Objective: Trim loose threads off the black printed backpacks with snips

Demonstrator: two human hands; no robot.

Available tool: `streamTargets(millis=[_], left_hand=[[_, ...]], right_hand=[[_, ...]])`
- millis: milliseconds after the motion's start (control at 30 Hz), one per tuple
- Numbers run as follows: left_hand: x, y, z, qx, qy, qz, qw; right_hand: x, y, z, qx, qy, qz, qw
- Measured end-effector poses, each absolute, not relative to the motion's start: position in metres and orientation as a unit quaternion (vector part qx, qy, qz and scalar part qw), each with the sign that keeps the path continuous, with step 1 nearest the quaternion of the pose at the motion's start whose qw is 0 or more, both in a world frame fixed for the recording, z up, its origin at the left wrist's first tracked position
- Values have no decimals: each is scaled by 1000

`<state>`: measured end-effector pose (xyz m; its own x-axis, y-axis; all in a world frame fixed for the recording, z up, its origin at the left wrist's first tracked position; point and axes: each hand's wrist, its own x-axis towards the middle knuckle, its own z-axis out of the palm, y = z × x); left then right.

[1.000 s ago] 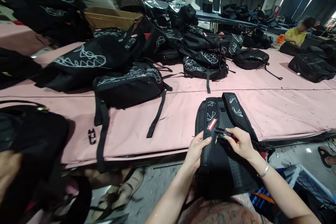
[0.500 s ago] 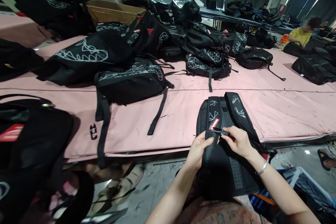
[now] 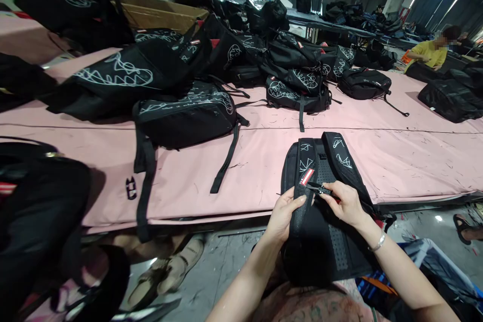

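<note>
A black backpack [image 3: 315,256] leans against the table's front edge, its straps and back panel facing up. White scribbled lines mark both shoulder straps. My left hand [image 3: 283,214] is closed around the left-hand strap [image 3: 301,216], thumb on top, just below a red and white label [image 3: 307,176]. In my right hand [image 3: 346,204] is a pair of small black thread snips [image 3: 319,188], pinched between thumb and fingers. Their blade tips point left, close to the label's lower edge; whether they touch the strap I cannot tell.
Several black backpacks [image 3: 184,121] with white scribbles lie across the pink table [image 3: 256,161]. Another pair of snips [image 3: 131,188] rests at left. A dark bag [image 3: 41,211] is near on the left. A person in yellow [image 3: 428,55] sits far right. A bin [image 3: 430,256] stands lower right.
The snips have drawn back slightly to the right of the label with my right hand. My left hand keeps its hold on the strap. The dark bag at left has shifted left in view.
</note>
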<state>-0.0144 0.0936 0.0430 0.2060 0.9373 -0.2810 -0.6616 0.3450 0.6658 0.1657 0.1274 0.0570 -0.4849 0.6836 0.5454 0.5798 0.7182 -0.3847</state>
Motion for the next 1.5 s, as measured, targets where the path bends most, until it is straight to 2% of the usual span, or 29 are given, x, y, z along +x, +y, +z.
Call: streamTargets(millis=[300, 767, 1500], left_hand=[[-12, 93, 40, 203, 343, 533, 747], [-1, 93, 46, 214, 349, 556, 724], [7, 91, 47, 212, 366, 561, 712]], right_hand=[[165, 130, 58, -360, -870, 73, 329], [165, 125, 51, -365, -888, -78, 268], [158, 122, 54, -400, -870, -13, 287]])
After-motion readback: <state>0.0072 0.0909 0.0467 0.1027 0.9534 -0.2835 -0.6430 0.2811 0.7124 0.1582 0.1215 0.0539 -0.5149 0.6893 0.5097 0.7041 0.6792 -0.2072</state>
